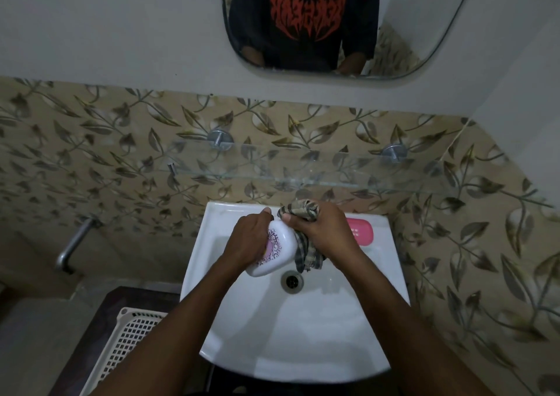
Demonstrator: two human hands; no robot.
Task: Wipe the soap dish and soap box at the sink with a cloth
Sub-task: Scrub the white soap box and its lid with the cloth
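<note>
Over the white sink [212,274], my left hand [248,238] grips a white soap box [277,251] with a pink and dark swirl pattern on its lid. Against the box's right edge my right hand [325,232] presses a bunched checked cloth [306,244]; part of the cloth sticks up above the hand and part hangs below it. A pink soap dish [362,232] lies on the sink's back right ledge, partly hidden behind my right hand.
The drain [291,280] sits in the basin just below the box. A glass shelf [303,168] on metal brackets juts from the tiled wall above the sink, under a mirror [318,23]. A white plastic basket [127,341] stands at lower left, near a metal pipe [72,244].
</note>
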